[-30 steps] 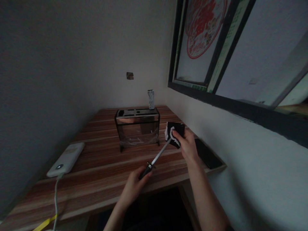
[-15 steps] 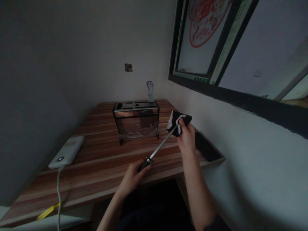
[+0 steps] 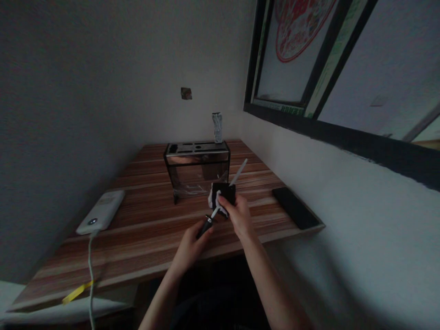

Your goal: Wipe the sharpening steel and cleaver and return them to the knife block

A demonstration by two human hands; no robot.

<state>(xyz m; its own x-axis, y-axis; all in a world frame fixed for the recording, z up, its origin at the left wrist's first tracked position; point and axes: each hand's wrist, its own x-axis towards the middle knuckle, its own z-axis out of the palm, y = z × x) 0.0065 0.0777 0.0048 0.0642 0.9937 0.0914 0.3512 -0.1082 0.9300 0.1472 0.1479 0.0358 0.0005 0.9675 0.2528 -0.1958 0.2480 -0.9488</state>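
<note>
The left hand (image 3: 190,247) is clenched on the black handle of a sharpening rod (image 3: 239,170), held over the wooden table (image 3: 144,247); the right hand (image 3: 239,215) pinches a black cloth (image 3: 223,195) round its shaft, just before a clear slotted holder (image 3: 197,160) with crumpled film (image 3: 192,189) inside

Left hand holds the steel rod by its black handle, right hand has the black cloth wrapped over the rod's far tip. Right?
Not quite. The head view shows the black cloth in the right hand wrapped around the steel rod close to its black handle, with the far tip sticking out bare beyond it. The left hand does hold the handle.
</note>
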